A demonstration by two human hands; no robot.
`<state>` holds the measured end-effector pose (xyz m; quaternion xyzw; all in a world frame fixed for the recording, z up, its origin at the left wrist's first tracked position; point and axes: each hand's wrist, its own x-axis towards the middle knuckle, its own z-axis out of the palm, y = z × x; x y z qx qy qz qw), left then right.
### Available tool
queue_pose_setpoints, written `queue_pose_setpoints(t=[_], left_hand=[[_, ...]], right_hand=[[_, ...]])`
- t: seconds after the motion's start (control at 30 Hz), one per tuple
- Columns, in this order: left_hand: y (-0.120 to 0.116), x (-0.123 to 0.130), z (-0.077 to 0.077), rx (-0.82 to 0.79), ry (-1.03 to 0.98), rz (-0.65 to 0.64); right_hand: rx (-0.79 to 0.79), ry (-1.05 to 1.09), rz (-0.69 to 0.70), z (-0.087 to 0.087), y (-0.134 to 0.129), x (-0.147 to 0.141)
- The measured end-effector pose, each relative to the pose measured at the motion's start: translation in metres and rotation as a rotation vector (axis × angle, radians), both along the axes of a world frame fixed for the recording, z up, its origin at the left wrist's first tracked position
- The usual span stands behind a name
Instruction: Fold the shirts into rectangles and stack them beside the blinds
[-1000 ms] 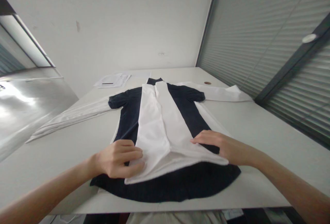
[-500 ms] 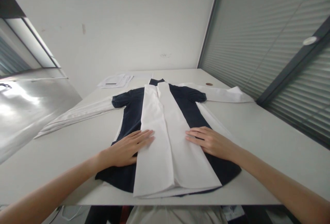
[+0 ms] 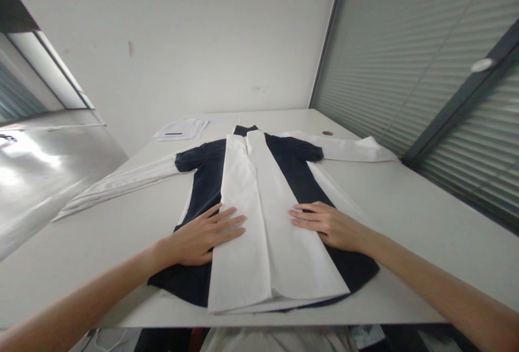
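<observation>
A dark navy garment [image 3: 205, 179] with short sleeves lies flat, its collar toward the wall. White front panels [image 3: 279, 249] run down its middle, and long white sleeves stretch out on both sides. My left hand [image 3: 206, 233] rests flat with spread fingers across the left dark part and the edge of the white panel. My right hand [image 3: 326, 225] lies on the right side, its outstretched fingertips on the white panel's edge and its palm over the dark cloth. Neither hand grips anything.
The white table [image 3: 425, 222] reaches back to the wall. A stack of papers [image 3: 182, 127] with a dark mark lies at the back left. A brown round spot [image 3: 327, 133] is at the back right. Blinds [image 3: 385, 60] line the right side.
The fingers of my left hand have spread wider and reach slightly further right on the white panel. My right fingertips have shifted slightly left. The garment looks almost unchanged.
</observation>
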<state>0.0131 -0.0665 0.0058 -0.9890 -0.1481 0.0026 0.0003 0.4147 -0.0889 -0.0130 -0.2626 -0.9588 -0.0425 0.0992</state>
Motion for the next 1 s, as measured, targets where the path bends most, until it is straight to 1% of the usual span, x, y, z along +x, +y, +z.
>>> queue_pose_setpoints(t=[0.1, 0.17, 0.33, 0.43, 0.6, 0.77, 0.9, 1.0], left_hand=[[0.003, 0.005, 0.004, -0.003, 0.034, -0.086], [0.005, 0.009, 0.005, -0.011, 0.060, -0.120], [0.005, 0.015, 0.004, -0.035, 0.060, -0.135], [0.003, 0.014, 0.003, -0.060, 0.054, -0.131], [0.000, 0.013, 0.004, -0.139, 0.032, -0.155], [0.001, 0.011, 0.005, -0.162, 0.024, -0.162], [-0.003, 0.012, 0.004, -0.158, 0.008, -0.169], [-0.009, 0.016, 0.006, -0.183, 0.017, -0.192]], right_hand=[[0.072, -0.004, 0.043, -0.001, 0.000, -0.001], [0.097, -0.022, 0.063, -0.001, 0.000, -0.002], [0.086, -0.027, 0.090, -0.001, -0.001, -0.004], [0.074, -0.007, 0.097, 0.003, -0.005, -0.009], [0.092, 0.026, 0.162, 0.019, -0.027, -0.020], [0.164, 0.034, 0.159, 0.035, -0.059, -0.026], [0.168, 0.083, 0.141, 0.038, -0.078, -0.027], [0.142, 0.106, 0.118, 0.035, -0.083, -0.025]])
